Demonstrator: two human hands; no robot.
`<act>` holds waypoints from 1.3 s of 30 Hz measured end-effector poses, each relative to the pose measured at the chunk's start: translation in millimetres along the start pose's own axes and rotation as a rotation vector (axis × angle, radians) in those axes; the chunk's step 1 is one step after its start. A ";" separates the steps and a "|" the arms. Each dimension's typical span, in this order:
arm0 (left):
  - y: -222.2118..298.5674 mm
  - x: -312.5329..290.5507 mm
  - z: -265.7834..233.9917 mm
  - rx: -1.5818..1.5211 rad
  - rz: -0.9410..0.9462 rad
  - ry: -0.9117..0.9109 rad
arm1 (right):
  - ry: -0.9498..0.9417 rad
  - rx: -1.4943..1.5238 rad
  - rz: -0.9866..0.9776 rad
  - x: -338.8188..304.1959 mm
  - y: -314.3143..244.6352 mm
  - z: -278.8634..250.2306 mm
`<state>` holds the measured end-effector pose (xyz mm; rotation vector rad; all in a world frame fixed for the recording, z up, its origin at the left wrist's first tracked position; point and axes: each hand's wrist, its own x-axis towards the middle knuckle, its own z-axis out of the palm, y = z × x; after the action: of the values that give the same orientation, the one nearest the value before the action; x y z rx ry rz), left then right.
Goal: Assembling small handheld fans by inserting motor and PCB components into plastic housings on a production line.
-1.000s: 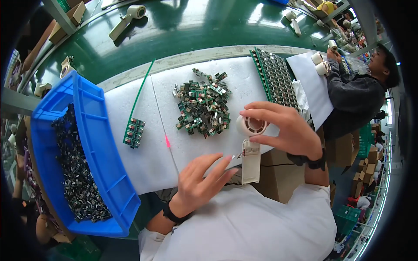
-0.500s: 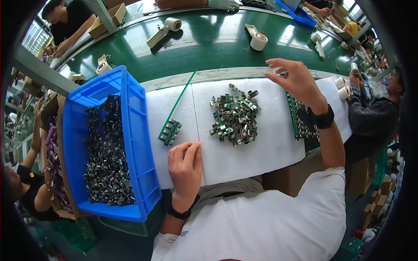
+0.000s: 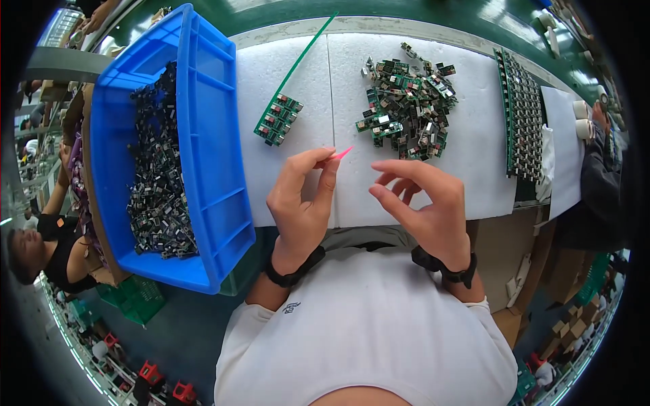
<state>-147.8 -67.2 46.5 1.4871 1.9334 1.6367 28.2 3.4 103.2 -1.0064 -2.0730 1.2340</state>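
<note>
Above the near edge of the white-topped table (image 3: 489,191), the left hand (image 3: 300,206) pinches a small, pointed, bright-pink piece (image 3: 344,153) between thumb and forefinger; the empty right hand (image 3: 432,203), fingers loosely parted, hovers just right of it.

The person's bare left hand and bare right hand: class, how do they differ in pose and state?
The bare left hand pinches a small, pointed, bright pink piece; the bare right hand holds nothing visible. The left hand's thumb and finger close together at their tips; the right hand's thumb and fingers stand apart. Both wrists wear dark bands.
</note>
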 end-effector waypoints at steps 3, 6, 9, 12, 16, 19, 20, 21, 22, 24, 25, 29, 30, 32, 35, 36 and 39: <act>-1.5 -9.0 2.7 -0.207 -0.090 -0.030 | 0.136 0.191 0.113 5.0 8.4 17.6; -6.6 -11.9 3.6 -0.232 -0.052 -0.041 | 0.137 0.228 0.069 1.3 20.1 23.2; -13.0 -13.3 2.8 -0.254 -0.016 -0.066 | 0.131 0.244 0.027 0.7 30.2 23.6; -9.9 -16.3 -2.5 -0.271 0.018 -0.121 | 0.131 0.244 -0.002 -4.8 29.2 23.6; 10.3 -29.8 -6.8 -0.282 0.022 -0.091 | 0.172 0.215 -0.034 -23.2 19.2 21.0; 29.0 -35.1 -7.8 -0.331 -0.039 -0.084 | 0.184 0.126 -0.150 -30.8 3.8 5.0; 39.9 -34.9 -8.7 -0.342 0.009 -0.089 | 0.218 0.117 -0.184 -34.5 -2.8 -0.1; 47.9 -37.1 -8.3 -0.351 -0.038 -0.086 | 0.189 0.120 -0.179 -40.0 -5.5 -3.4; 59.6 -38.1 -9.8 -0.361 -0.085 -0.086 | 0.162 0.121 -0.174 -45.6 -10.7 -8.1; 81.2 -40.3 -13.2 -0.330 -0.018 -0.146 | 0.264 0.027 -0.350 -52.4 -15.0 -15.7; 86.9 -41.6 -12.7 -0.278 -0.006 -0.189 | 0.318 -0.055 -0.490 -55.5 -15.8 -19.6; 112.4 -31.9 -2.8 -0.331 -0.055 -0.248 | 0.357 -0.205 -0.546 -72.7 -23.5 -40.6; 116.2 -27.2 1.9 -0.346 -0.042 -0.260 | 0.374 -0.222 -0.544 -70.6 -21.5 -48.7; 124.3 -19.3 8.6 -0.234 0.003 -0.299 | 0.313 -0.249 -0.540 -68.6 -16.3 -64.7; 122.2 -8.3 29.0 -0.161 0.037 -0.332 | 0.324 -0.251 -0.460 -64.2 0.4 -85.8; 119.9 -4.7 35.6 -0.138 0.061 -0.334 | 0.367 -0.237 -0.403 -61.3 7.3 -92.6; 100.0 5.2 45.3 -0.145 0.019 -0.370 | 0.579 -0.293 -0.226 -53.1 29.9 -103.0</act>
<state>-64.3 -47.1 115.1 1.6175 1.5745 1.3575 145.3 21.7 119.5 -1.0630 -1.8546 0.4549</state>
